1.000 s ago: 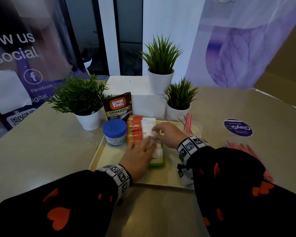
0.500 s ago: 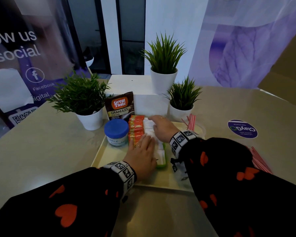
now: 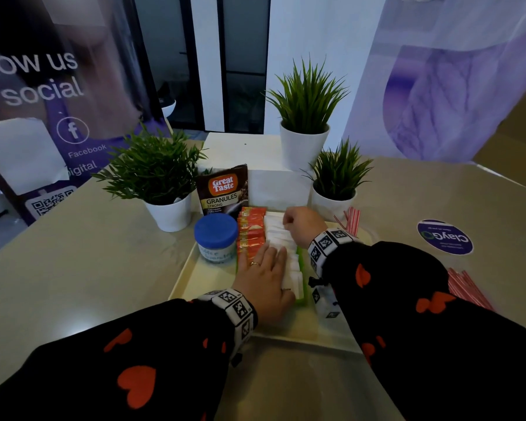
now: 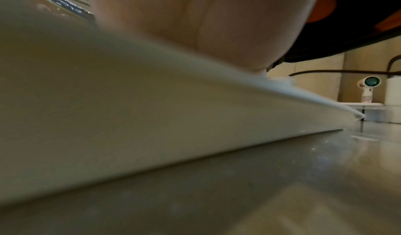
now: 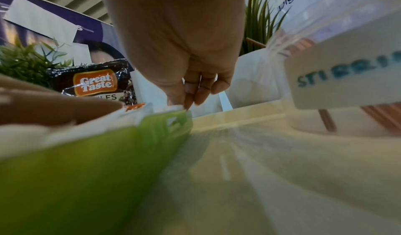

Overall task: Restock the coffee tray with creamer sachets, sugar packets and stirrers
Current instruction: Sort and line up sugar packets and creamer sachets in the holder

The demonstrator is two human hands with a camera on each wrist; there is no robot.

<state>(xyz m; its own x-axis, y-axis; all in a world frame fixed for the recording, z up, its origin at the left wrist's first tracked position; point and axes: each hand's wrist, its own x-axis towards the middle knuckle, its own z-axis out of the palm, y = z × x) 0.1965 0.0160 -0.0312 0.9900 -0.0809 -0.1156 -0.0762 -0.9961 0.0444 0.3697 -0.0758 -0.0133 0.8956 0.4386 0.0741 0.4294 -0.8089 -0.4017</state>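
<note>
Handling: white packets [image 3: 278,235] look light, limp, slippery; pinch top edges.
Left hand [image 3: 264,278]: flat, pressing row.
Right hand [image 3: 304,224]: fingertips curled onto packets.

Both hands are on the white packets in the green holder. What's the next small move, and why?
Probably lift the right hand off the far end of the white packets, which already sit in a row in the green holder, and reach for the loose red stirrers still lying on the table outside the tray.

tray [image 3: 192,278] left strip bare | jar [image 3: 215,237], coffee pouch [image 3: 223,189], potted plants [image 3: 334,183] crowd far edge
</note>
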